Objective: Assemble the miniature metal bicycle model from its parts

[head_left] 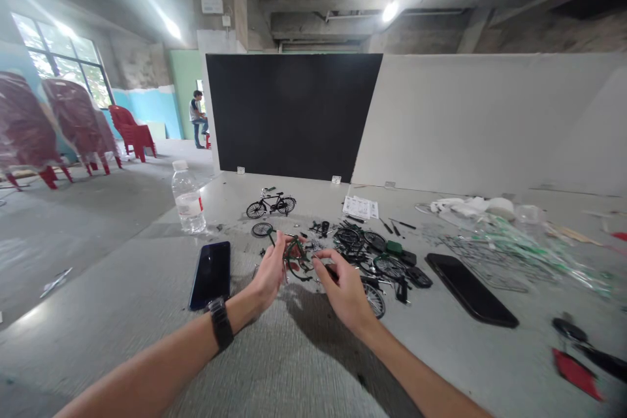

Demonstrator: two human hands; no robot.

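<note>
My left hand (pixel 268 274), with a black watch on its wrist, is closed around a partly built green model bicycle (pixel 294 249). A small spoked wheel (pixel 262 229) shows at the model's left end. Just to the right, my right hand (pixel 345 289) has its thumb and forefinger pinched together close to the model; what lies between them is too small to make out. Beyond both hands a black model bicycle (pixel 272 205) stands upright. A heap of loose black and green bicycle parts (pixel 377 255) spreads right of my right hand.
A blue phone (pixel 210 274) and a water bottle (pixel 188 199) are on the left. To the right lie a black phone (pixel 470 289), plastic wrappings (pixel 548 248) and a red item (pixel 575 372). Printed sheets (pixel 361 207) and screwdrivers (pixel 386 226) lie behind the parts. A person (pixel 196 119) stands far off.
</note>
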